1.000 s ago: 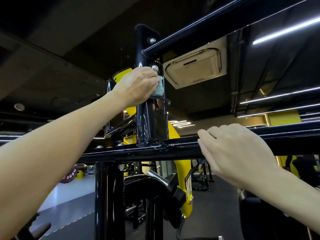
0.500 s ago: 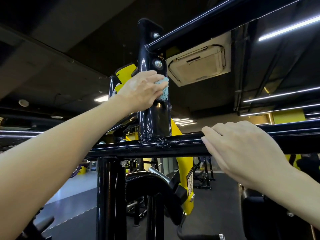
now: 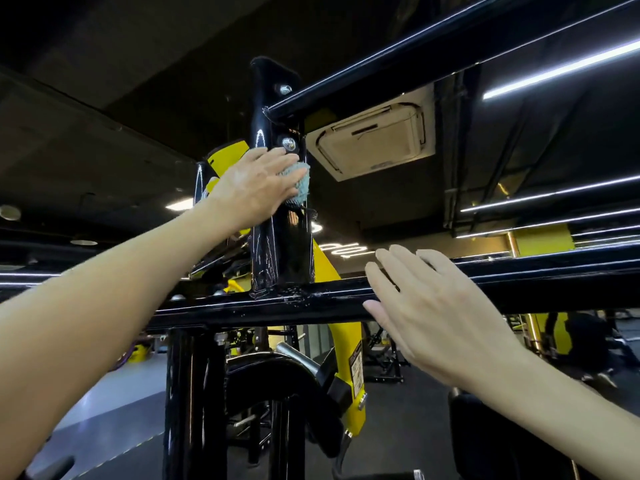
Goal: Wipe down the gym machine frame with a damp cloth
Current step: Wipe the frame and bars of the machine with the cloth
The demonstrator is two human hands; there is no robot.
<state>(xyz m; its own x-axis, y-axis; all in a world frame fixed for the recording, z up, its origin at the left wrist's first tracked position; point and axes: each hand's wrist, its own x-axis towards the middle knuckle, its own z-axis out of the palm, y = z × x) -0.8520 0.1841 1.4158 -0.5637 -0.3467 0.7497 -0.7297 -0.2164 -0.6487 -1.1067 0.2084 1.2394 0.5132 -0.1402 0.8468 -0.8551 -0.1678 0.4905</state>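
**A:** What is the left hand (image 3: 254,185) doing?

**B:** It is pressing a small teal terry cloth (image 3: 298,178) flat against the glossy black upright steel post (image 3: 277,244). The fingers are lying fairly straight over the cloth, with the tips just under the silver bolt head (image 3: 289,144). Half a second ago the hand was sitting lower on the post, so it is working up and down that face.

**A:** And the right hand (image 3: 440,317)?

**B:** That is the real change. A moment ago it was curling over the black horizontal crossbar (image 3: 242,303) as a brace. Now its fingers are spreading out straight in front of the bar and holding nothing. I cannot tell whether they are still touching it.

**A:** What does that mean for the wiping?

**B:** I think the person is letting go to shift position. The post's wet sheen suggests this patch is nearly done. The crossbar, the upper black rail (image 3: 415,46) and the yellow curved frame arm (image 3: 346,341) behind them are probably still waiting for the cloth.
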